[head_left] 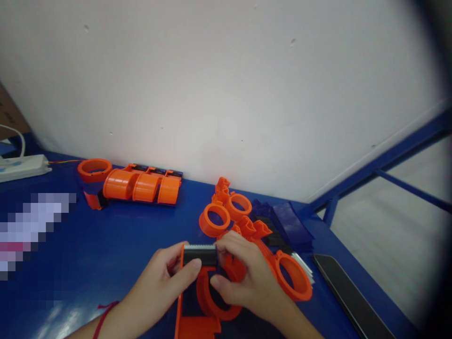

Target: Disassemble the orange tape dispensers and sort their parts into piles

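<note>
An orange tape dispenser [201,325] is in front of me, with a black strip [202,257] across its far end. Along that end runs a silver toothed blade [199,247]. My left hand [165,278] is closed on the dispenser's left side, its thumb lying on the black strip. At the right side of the same end, my right hand [252,275] has its fingers bent round the edge, the thumb near the orange ring. The right fingertips are partly hidden behind the dispenser.
Several orange tape dispensers [144,187] stand in a row by the wall, beside an orange ring [94,169]. Loose orange parts [294,278], blue strips [291,223] and white strips [304,266] lie to the right. A phone [348,292] and a power strip [24,167] flank them.
</note>
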`<action>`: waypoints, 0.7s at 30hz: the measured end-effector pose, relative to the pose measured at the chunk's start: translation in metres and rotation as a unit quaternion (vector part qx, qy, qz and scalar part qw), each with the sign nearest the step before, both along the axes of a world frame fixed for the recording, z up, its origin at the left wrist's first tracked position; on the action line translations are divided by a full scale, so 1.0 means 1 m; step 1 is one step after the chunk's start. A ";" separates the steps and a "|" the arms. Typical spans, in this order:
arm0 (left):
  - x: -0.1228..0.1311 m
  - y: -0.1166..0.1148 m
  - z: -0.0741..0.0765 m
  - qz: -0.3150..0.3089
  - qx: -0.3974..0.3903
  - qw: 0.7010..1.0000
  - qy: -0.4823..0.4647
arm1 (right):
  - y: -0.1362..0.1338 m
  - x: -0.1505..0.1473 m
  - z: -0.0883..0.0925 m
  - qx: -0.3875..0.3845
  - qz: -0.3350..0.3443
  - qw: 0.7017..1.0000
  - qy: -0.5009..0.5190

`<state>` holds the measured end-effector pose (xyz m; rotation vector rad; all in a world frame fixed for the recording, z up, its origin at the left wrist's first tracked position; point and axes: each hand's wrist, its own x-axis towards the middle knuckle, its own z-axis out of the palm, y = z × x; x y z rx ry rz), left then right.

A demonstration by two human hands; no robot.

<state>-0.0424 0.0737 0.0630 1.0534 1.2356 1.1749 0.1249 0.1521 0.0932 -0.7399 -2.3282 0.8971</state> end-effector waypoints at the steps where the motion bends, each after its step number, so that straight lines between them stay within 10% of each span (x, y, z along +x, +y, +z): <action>1: 0.000 0.000 -0.002 0.004 0.000 1.000 0.008 | 0.000 0.000 0.000 0.003 -0.003 1.000 0.001; 21: -0.004 -0.003 -0.010 0.033 0.002 0.997 0.069 | 0.001 0.003 -0.003 -0.017 0.005 1.000 -0.011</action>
